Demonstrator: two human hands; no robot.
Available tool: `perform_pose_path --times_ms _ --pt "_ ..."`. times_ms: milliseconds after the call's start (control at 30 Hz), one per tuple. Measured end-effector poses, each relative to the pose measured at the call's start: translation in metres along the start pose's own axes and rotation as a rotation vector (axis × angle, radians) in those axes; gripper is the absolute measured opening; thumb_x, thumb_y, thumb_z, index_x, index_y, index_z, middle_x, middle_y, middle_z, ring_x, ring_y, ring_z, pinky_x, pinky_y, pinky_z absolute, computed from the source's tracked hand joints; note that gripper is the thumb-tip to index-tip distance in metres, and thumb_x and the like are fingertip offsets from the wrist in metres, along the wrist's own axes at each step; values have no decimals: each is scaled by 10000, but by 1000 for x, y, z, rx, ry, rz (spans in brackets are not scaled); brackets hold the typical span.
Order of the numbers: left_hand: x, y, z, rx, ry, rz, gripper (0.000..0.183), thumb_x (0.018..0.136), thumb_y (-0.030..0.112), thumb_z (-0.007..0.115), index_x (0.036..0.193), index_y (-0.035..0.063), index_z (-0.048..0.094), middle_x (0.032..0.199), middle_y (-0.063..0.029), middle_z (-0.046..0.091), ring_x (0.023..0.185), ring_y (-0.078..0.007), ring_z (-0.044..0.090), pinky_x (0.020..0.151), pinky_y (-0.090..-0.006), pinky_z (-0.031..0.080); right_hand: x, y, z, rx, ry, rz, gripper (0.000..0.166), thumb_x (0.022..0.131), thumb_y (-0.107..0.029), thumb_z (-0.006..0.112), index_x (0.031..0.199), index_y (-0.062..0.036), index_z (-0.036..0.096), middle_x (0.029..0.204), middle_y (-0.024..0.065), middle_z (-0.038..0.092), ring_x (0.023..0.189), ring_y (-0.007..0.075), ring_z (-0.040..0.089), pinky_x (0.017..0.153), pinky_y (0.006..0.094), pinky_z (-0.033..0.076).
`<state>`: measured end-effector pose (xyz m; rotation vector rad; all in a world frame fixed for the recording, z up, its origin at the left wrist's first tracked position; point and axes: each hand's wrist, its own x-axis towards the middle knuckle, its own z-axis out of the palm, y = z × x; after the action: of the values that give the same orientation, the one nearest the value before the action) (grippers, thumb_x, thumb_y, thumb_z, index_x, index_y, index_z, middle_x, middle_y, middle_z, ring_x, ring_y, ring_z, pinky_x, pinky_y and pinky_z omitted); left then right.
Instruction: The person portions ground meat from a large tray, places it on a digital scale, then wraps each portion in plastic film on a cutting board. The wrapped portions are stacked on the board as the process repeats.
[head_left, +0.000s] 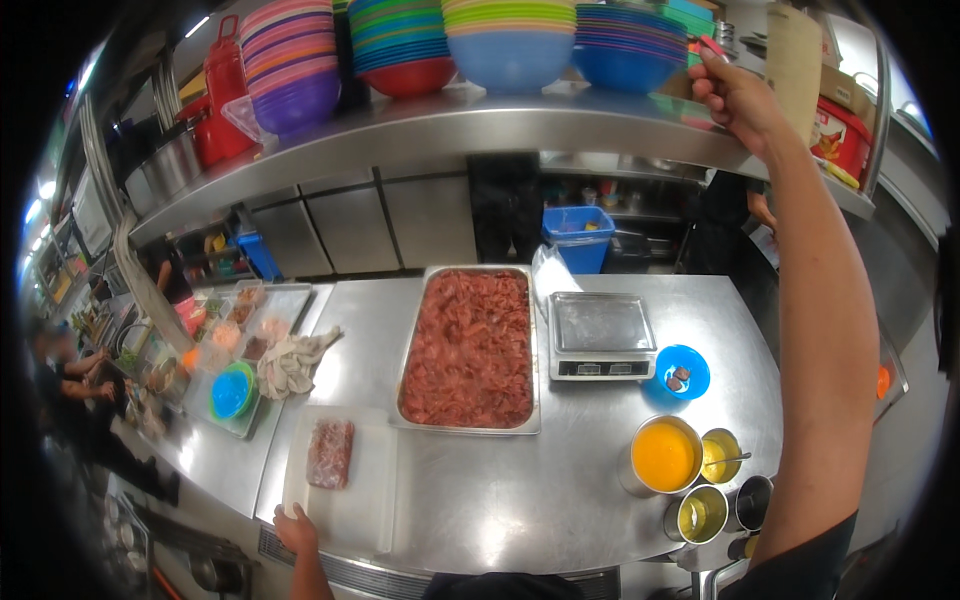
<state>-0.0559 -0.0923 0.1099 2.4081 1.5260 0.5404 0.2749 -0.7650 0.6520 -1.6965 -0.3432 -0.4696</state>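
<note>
My left hand rests at the near left corner of a white plastic tray, on which lies a frosty block of raw meat. My right hand is raised at the steel shelf, its fingers closed on a small red object, beside stacked blue bowls. A deep steel pan full of sliced raw meat stands mid-table. To its right are a digital scale and a blue bowl holding small dark pieces.
Steel cups with yellow contents and an orange-filled steel pot stand at the right. At the left lie a crumpled cloth and a tray of ingredient containers. Bowl stacks line the overhead shelf. Several people stand beyond and to the left.
</note>
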Motion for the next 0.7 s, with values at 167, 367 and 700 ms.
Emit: perform_pose_path --times_ms 167,367,700 --pt "-4 7 -7 20 -44 -46 502 939 360 624 1328 54 542 1255 -198 592 1175 -400 562 972 -508 460 1 7 1 -71 -44 -130 307 924 -314 710 1107 -70 669 939 -14 668 624 1 444 540 193 288" --pt "-1 5 -2 15 -51 -31 502 946 367 609 1344 70 536 1275 -190 581 1193 -394 553 981 -518 457 13 8 -15 -84 -119 -80 374 875 -222 765 1180 -41 648 946 14 663 607 8 447 532 188 290" --pt "6 -11 6 12 -35 8 510 945 378 603 1333 53 546 1276 -196 590 1180 -407 560 990 -497 454 8 2 -3 184 13 18 410 999 -343 563 635 -198 443 506 -38 351 405 104 299 414 278 217"
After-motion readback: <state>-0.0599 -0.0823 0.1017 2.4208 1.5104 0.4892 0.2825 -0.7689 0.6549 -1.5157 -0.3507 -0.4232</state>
